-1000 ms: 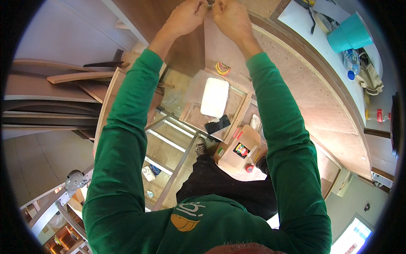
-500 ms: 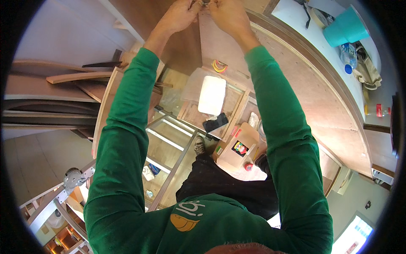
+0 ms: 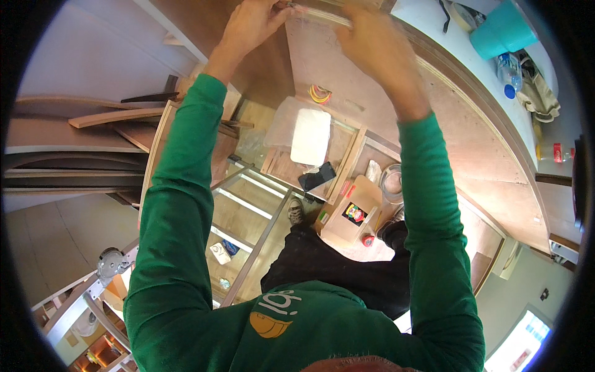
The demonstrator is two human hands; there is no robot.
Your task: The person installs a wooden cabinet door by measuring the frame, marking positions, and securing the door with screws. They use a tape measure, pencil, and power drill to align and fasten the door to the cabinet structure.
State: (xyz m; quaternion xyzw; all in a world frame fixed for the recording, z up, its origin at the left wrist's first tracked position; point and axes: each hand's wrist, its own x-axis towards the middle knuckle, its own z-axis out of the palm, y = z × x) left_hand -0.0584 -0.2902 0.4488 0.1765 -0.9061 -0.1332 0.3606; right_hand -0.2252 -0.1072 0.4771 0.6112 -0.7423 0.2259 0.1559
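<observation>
At the top edge of the head view my left hand (image 3: 249, 26) is raised with thumb and fingers pinched together. A small thing sits at its fingertips, too small to name. My right hand (image 3: 379, 49) is apart from it, to the right, in front of the upper edge of a pale wooden panel (image 3: 396, 136). Its fingers are smeared by motion, so what they hold, if anything, does not show. A dark brown wooden panel (image 3: 260, 68) stands just below my left hand.
Below lie a white rectangular thing (image 3: 311, 136), a phone (image 3: 316, 178), a tape coil (image 3: 320, 94) and a cardboard box (image 3: 347, 217). A metal ladder (image 3: 253, 211) stands left of my legs. Curved boards (image 3: 80, 139) are stacked left. A turquoise bucket (image 3: 503, 31) and bottle (image 3: 509, 71) occupy the right shelf.
My right hand has come away from my left hand, moving right and toward me. My left hand has shifted slightly left and stays pinched.
</observation>
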